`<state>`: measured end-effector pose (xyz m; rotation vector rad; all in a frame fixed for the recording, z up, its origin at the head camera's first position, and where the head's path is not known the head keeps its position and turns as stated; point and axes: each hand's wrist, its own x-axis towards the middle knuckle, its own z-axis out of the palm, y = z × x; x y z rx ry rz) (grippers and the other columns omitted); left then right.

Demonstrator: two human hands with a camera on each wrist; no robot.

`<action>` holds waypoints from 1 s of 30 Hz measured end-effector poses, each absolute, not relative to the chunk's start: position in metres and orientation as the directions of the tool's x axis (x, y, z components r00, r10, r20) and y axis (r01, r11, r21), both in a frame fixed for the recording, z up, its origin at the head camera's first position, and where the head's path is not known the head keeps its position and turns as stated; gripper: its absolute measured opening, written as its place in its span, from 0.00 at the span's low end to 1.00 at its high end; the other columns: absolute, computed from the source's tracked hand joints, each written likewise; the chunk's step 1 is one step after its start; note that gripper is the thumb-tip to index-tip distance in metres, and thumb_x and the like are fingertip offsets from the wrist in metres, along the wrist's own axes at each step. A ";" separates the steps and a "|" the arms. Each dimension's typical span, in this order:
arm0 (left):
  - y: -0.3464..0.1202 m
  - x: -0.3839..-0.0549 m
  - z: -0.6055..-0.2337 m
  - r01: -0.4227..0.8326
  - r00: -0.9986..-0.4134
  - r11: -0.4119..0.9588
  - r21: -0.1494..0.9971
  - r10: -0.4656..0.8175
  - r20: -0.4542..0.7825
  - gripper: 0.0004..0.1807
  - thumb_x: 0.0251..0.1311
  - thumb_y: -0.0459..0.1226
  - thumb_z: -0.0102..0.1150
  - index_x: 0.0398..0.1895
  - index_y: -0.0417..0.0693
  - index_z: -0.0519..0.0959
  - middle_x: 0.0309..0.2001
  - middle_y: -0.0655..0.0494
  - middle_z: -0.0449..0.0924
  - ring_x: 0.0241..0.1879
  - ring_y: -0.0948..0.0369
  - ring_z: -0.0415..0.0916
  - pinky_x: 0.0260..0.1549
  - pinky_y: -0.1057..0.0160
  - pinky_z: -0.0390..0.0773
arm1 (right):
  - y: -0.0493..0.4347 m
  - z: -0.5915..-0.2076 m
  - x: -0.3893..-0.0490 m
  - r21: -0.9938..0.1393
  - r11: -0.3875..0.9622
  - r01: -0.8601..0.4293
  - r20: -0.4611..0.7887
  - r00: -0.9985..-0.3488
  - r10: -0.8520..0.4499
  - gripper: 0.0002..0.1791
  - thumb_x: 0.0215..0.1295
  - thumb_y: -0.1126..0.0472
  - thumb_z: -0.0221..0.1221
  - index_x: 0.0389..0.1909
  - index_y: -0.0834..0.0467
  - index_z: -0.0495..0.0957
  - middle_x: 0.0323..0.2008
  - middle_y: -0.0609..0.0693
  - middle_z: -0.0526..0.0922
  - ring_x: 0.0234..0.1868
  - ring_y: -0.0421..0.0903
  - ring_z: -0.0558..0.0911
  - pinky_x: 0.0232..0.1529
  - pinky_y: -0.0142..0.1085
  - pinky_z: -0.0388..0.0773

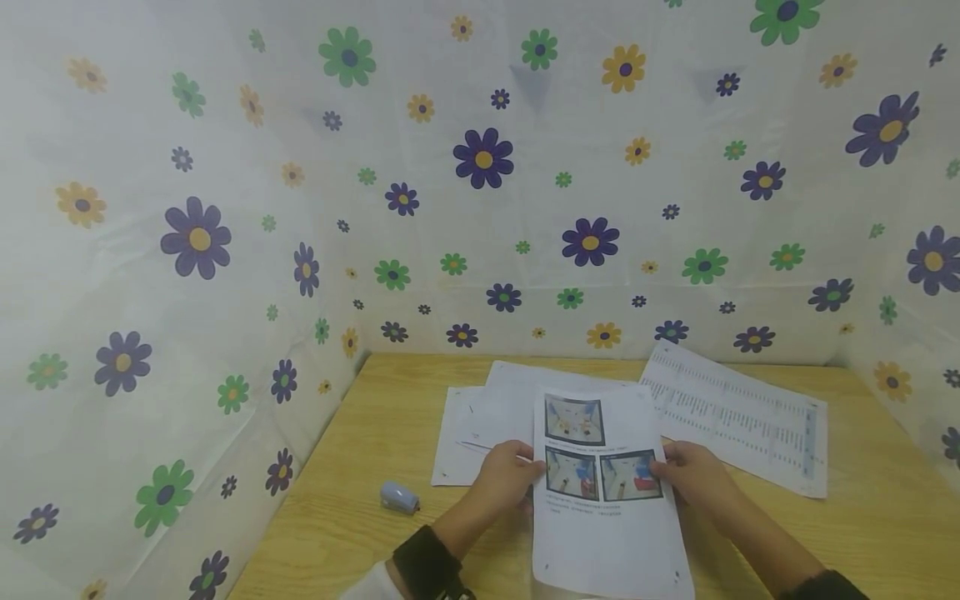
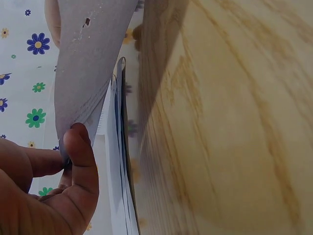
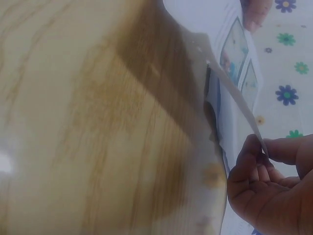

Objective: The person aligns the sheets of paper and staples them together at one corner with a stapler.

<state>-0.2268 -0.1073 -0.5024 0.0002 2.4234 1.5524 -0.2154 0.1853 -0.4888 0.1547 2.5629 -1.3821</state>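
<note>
A printed sheet of paper point(image 1: 600, 546) with three pictures and lines of text is held up above the table. My left hand point(image 1: 504, 482) pinches its left edge between thumb and fingers; in the left wrist view the left hand point(image 2: 58, 191) grips the sheet point(image 2: 88, 63) at its edge. On the opposite edge my right hand point(image 1: 701, 479) pinches the paper, thumb on the printed face. The right wrist view shows the right hand point(image 3: 274, 181) with the slightly bent sheet point(image 3: 232, 85) between thumb and fingertips. Small holes show near the sheet's corners.
Overlapping white papers point(image 1: 517, 408) lie behind the held sheet. A printed table sheet point(image 1: 757, 425) lies at the back right. A small grey-blue object, perhaps a stapler point(image 1: 399, 497), sits left of my left hand on the wooden table point(image 1: 330, 467). Flowered cloth point(image 1: 420, 150) walls the table in.
</note>
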 end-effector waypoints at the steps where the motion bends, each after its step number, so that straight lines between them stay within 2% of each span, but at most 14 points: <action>1: -0.107 -0.227 -0.502 -0.142 -0.965 0.430 0.892 0.139 -0.221 0.15 0.70 0.39 0.61 0.52 0.37 0.76 0.35 0.51 0.84 0.29 0.59 0.83 0.20 0.64 0.82 | 0.186 -0.489 -0.216 -0.807 0.557 0.199 -0.247 -0.969 -0.012 0.23 0.71 0.60 0.61 0.59 0.72 0.75 0.45 0.58 0.86 0.42 0.48 0.83 0.44 0.43 0.82; 7: -0.107 -0.228 -0.503 -0.132 -0.970 0.444 0.886 0.127 -0.208 0.16 0.68 0.38 0.62 0.51 0.36 0.77 0.34 0.50 0.84 0.29 0.59 0.82 0.22 0.62 0.82 | 0.186 -0.492 -0.222 -0.773 0.600 0.204 -0.251 -0.968 0.005 0.23 0.71 0.59 0.61 0.58 0.72 0.75 0.46 0.59 0.85 0.43 0.50 0.81 0.47 0.46 0.80; 19: -0.105 -0.231 -0.508 -0.149 -0.969 0.487 0.861 0.100 -0.224 0.17 0.64 0.37 0.67 0.51 0.37 0.77 0.35 0.51 0.83 0.30 0.59 0.81 0.24 0.62 0.82 | 0.187 -0.502 -0.228 -0.759 0.627 0.175 -0.220 -0.975 0.005 0.22 0.71 0.59 0.61 0.57 0.72 0.76 0.41 0.56 0.85 0.40 0.48 0.82 0.44 0.44 0.80; 30: -0.107 -0.232 -0.513 -0.154 -0.968 0.535 0.831 0.085 -0.234 0.19 0.63 0.38 0.68 0.52 0.38 0.76 0.34 0.52 0.82 0.31 0.59 0.80 0.28 0.62 0.81 | 0.186 -0.504 -0.230 -0.739 0.650 0.174 -0.223 -0.975 0.007 0.23 0.70 0.59 0.61 0.58 0.72 0.75 0.42 0.56 0.85 0.39 0.48 0.82 0.44 0.44 0.81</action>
